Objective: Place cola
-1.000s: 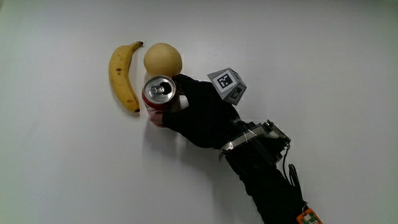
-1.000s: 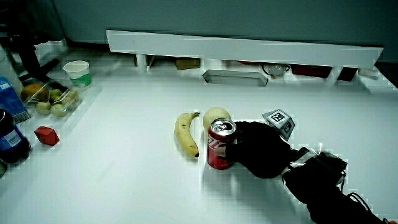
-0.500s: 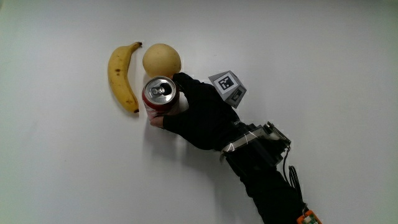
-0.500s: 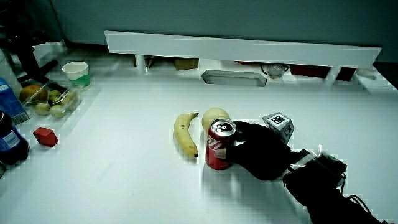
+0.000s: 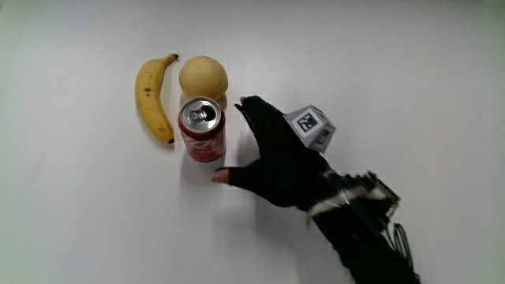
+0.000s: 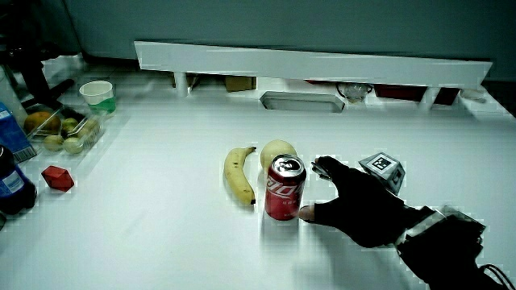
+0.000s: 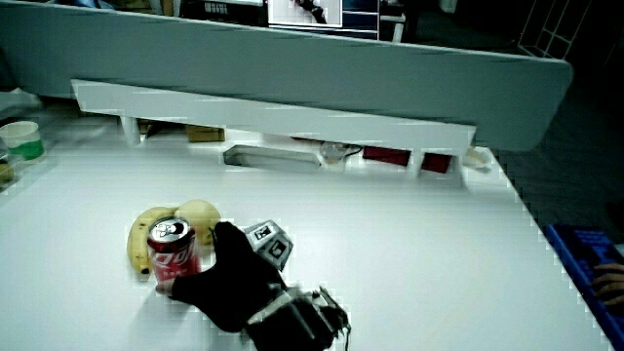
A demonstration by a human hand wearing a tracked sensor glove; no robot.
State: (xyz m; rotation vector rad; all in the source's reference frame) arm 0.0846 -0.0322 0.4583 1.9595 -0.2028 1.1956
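A red cola can (image 5: 203, 129) (image 6: 284, 189) (image 7: 172, 249) stands upright on the white table, beside a yellow banana (image 5: 153, 95) and just nearer to the person than a pale round fruit (image 5: 203, 76). The gloved hand (image 5: 272, 154) (image 6: 355, 205) (image 7: 229, 278) hovers beside the can, fingers spread and apart from it, holding nothing. The patterned cube (image 5: 312, 127) sits on its back.
In a side view, a clear tray of fruit (image 6: 64, 127), a green-banded cup (image 6: 100, 94), a small red block (image 6: 59, 176) and dark bottles (image 6: 11, 184) stand near the table's edge. A low white partition (image 6: 314, 64) (image 7: 273, 122) runs across the table.
The hand has let go of the cola can and drawn away from it with fingers spread. The can stays upright beside the banana.
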